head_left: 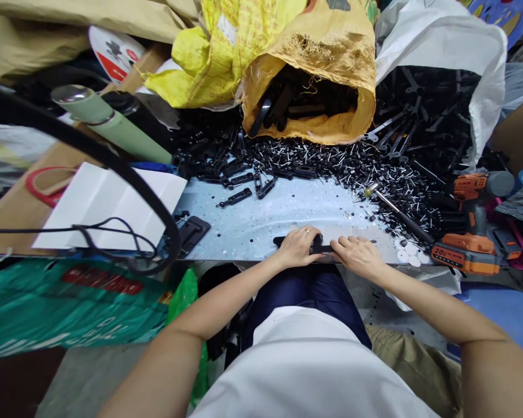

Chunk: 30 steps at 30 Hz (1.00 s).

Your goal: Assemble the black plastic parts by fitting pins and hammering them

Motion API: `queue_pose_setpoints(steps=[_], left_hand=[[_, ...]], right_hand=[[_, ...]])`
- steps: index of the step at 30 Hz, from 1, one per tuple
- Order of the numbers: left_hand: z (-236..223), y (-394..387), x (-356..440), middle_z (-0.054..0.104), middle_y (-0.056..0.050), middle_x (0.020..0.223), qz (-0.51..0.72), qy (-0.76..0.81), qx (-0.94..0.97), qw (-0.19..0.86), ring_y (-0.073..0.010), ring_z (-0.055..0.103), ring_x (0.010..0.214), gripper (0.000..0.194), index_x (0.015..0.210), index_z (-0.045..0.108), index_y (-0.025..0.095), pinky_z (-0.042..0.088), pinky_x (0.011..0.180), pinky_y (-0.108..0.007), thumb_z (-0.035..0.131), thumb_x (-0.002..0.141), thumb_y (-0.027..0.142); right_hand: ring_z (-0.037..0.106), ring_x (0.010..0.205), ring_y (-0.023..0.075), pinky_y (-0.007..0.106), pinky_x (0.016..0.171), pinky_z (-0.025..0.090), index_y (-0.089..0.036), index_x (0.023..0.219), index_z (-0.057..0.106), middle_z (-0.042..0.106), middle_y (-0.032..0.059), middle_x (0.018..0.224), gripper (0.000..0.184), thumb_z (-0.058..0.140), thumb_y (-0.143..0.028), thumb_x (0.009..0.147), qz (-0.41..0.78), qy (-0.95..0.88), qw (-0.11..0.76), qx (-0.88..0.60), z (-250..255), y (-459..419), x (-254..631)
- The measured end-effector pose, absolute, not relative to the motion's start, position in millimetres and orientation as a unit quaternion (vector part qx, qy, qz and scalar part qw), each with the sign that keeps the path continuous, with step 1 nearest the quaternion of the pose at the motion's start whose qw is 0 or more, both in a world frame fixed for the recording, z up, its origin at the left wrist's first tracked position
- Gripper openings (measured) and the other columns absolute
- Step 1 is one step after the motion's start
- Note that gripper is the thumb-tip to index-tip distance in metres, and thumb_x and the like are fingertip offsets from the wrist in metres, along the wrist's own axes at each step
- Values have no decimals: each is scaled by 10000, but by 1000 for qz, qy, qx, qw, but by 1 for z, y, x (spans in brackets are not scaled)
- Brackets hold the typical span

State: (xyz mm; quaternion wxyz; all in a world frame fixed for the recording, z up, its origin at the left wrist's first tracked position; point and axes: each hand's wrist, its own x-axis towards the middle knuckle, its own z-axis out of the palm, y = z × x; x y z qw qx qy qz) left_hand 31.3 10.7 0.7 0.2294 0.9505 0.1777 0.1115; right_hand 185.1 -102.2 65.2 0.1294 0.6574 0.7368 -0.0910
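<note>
A long black plastic part (319, 245) lies flat at the near edge of the pale metal worktop (270, 215). My left hand (297, 246) presses down on its left half, a ring on one finger. My right hand (358, 254) holds its right end, fingers curled over it. Both hands touch the same part, close together. A heap of small black pieces with metal pins (331, 159) stretches across the far side of the worktop.
An orange cordless drill (473, 232) with a long bit rests at right. An open yellow sack (314, 87) of black parts lies behind the heap, a white sack (440, 69) beside it. A green cylinder (113, 125), white folded sheet (104, 203) and black cable (113, 162) sit left.
</note>
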Motion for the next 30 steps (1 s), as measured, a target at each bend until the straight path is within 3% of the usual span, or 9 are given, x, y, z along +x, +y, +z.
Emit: queue_pose_setpoints(steps=[9,16,19,22,26,30], left_hand=[[-3,9,35,629,-70,917,153,207,940,225,-225,608,885,336,959,521,180,476,736,-316,616,740,416],[4,15,75,625,-84,971,69,185,950,241,-247,580,942,442,1048,507,172,468,763,-337,582,758,497],[12,46,122,579,-117,1109,117,214,943,228,-233,536,1030,319,1155,467,142,439,837,-344,453,868,281],[17,86,167,562,-168,1112,120,308,928,171,-260,529,1011,328,1115,506,96,435,797,-380,338,839,43],[11,110,193,604,-197,992,95,302,937,148,-284,533,985,253,909,591,48,421,799,-396,364,809,-5],[6,108,184,610,-172,960,104,280,944,141,-247,549,948,268,992,573,55,421,807,-361,363,831,13]], right_hand=[[584,765,179,270,614,293,-200,1010,550,616,70,891,296,328,-380,933,-52,753,153,638,76,-88,191],[574,755,161,257,619,355,-175,950,600,618,71,853,333,383,-423,906,-81,775,34,626,42,-96,239],[566,832,186,282,685,404,-167,950,617,619,99,906,345,402,-432,893,-69,761,-36,644,23,-115,257],[563,837,192,303,715,429,-175,952,624,621,102,898,335,423,-435,882,-72,739,-70,666,11,-135,261],[564,871,202,326,759,443,-189,969,618,628,95,922,302,431,-409,881,-69,706,-91,699,17,-129,266],[541,962,212,340,836,427,-186,958,610,625,104,1006,196,469,-272,851,-50,562,-159,810,41,-68,297]])
